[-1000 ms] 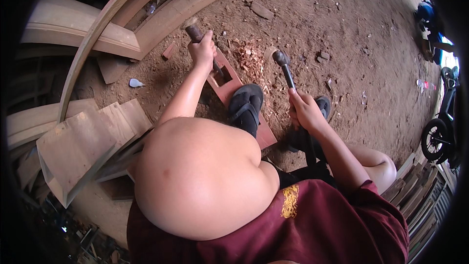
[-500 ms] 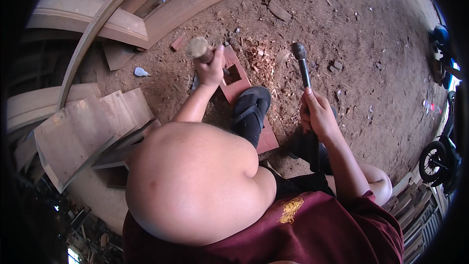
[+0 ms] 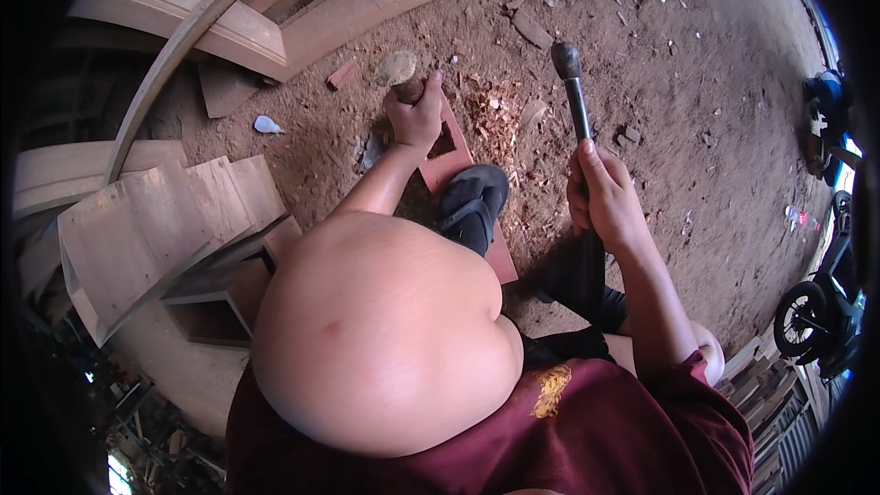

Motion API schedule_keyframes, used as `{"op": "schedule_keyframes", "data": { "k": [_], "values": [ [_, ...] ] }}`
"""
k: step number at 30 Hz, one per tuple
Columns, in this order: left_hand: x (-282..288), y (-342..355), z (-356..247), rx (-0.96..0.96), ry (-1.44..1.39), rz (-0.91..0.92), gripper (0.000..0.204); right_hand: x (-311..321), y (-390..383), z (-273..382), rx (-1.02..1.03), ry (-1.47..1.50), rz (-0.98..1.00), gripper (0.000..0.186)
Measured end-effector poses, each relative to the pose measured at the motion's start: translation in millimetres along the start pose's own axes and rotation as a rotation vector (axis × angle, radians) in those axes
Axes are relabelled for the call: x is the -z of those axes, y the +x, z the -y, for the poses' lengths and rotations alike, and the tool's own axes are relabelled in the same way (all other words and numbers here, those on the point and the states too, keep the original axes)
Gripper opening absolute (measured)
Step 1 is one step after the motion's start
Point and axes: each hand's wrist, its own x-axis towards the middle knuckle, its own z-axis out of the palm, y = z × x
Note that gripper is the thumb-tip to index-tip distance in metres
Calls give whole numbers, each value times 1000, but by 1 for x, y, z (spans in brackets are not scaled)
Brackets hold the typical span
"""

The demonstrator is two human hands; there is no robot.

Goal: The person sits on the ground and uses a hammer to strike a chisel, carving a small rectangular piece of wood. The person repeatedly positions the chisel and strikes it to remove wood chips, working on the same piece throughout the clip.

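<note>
The reddish board [image 3: 437, 170] lies on the dirt floor [image 3: 697, 156] near the middle of our view, and we take its dark recess [image 3: 444, 139] as the centre of our clock. That recess, straight-edged where we can see it, is sunk into the board's face; the bare surface around it looks uncut. We judge the cutting well advanced, given the wood chips [image 3: 496, 119] scattered at two o'clock, yet we cannot tell its depth or whether its walls are finished, so how much is left is uncertain. At ten o'clock, just beside the recess, the left hand [image 3: 417, 119] has its fingers wrapped around a wooden-handled tool [image 3: 398, 68] with a pale, frayed top; the hand hides its lower end. At five o'clock a sandalled foot [image 3: 474, 202] rests on the board. Just past three o'clock, well apart, the right hand [image 3: 603, 188] grips a dark club-like tool [image 3: 576, 101], its rounded head toward twelve. Farther out we find a small red block [image 3: 341, 75] at ten o'clock, a white bulb-shaped piece [image 3: 267, 125] at nine and a wooden frame [image 3: 385, 14] at eleven.
</note>
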Motion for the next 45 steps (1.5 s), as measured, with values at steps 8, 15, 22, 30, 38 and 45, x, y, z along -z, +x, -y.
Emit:
{"op": "schedule_keyframes", "data": {
  "k": [8,15,22,30,38,45],
  "values": [
    [9,-12,12,-261,285,1,19,-12,-25,37,132,-114,-8,44],
    [0,-16,0,-354,408,15,23,-26,-38,43,197,-240,-11,45],
    [-3,-12,-12,-86,408,-5,25,-33,-58,132,799,-398,-122,42],
    [-9,15,7,-84,143,-128,35,-25,-50,158,944,-231,-171,36],
    [0,-10,-2,-299,334,0,39,-19,-39,135,843,-289,-179,31],
    [-7,-22,-3,-348,336,31,30,-40,-44,118,1357,-922,-240,27]
  ]
}}
